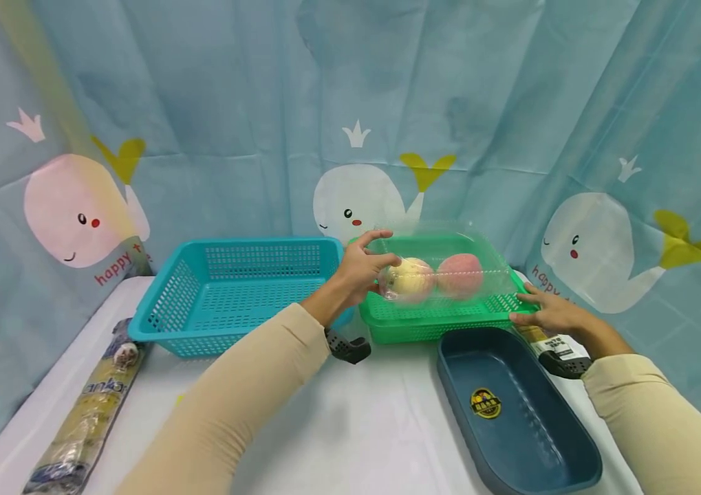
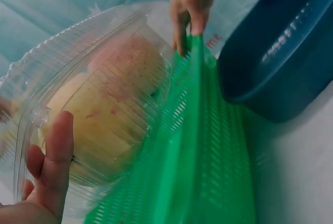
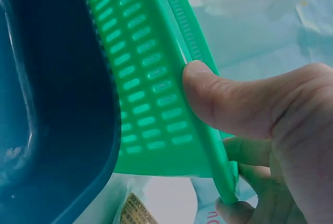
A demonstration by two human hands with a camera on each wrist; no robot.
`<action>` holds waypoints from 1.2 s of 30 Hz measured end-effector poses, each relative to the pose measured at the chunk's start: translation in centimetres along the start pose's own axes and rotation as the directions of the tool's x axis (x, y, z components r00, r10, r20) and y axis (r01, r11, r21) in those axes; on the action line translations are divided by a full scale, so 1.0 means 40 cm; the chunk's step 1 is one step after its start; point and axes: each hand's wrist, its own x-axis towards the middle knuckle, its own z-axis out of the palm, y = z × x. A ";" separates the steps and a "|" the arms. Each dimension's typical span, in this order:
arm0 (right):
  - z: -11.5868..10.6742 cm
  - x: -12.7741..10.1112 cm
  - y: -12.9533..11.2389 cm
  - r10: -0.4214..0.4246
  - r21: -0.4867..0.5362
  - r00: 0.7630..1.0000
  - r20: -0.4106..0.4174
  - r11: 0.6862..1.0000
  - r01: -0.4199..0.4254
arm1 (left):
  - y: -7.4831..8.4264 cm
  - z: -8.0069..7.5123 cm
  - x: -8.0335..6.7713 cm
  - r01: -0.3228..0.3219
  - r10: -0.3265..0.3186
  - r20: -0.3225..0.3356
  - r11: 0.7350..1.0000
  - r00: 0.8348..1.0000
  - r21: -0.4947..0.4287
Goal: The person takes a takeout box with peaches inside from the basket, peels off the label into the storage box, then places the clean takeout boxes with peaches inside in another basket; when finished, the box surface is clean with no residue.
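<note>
My left hand (image 1: 356, 271) grips the left end of a clear plastic clamshell box (image 1: 494, 278), thumb on its near side in the left wrist view. Inside the box lie two round fruits, a yellowish one (image 1: 411, 278) and a pinkish-red one (image 1: 459, 276), peach-like in look. The box is over a green slotted basket (image 1: 412, 333); whether it touches the basket floor cannot be told. At the basket's right end, my right hand (image 1: 551, 316) pinches the rim, with the thumb (image 3: 208, 91) on one side and fingers on the other.
A turquoise basket (image 1: 167, 295) stands left of the green one. In front of the green basket is a dark blue tray (image 1: 520, 405) with a yellow-black sticker. A long printed packet (image 1: 93, 405) lies at left, another packet (image 1: 557, 344) under my right wrist. A whale-print curtain (image 1: 232, 137) hangs behind.
</note>
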 end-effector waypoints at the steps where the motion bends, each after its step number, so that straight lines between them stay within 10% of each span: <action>1: 0.002 -0.001 0.000 -0.003 0.007 1.000 0.000 1.000 0.003 | -0.011 0.003 0.008 0.002 -0.002 0.001 1.000 1.000 -0.006; 15: 0.011 0.000 -0.013 -0.029 0.003 1.000 -0.002 1.000 0.029 | -0.116 0.026 0.066 0.052 -0.049 -0.045 0.997 0.998 0.058; 36: 0.009 0.006 -0.036 -0.031 0.008 1.000 0.005 1.000 0.031 | -0.126 0.024 0.064 0.138 -0.137 -0.017 0.971 0.990 0.194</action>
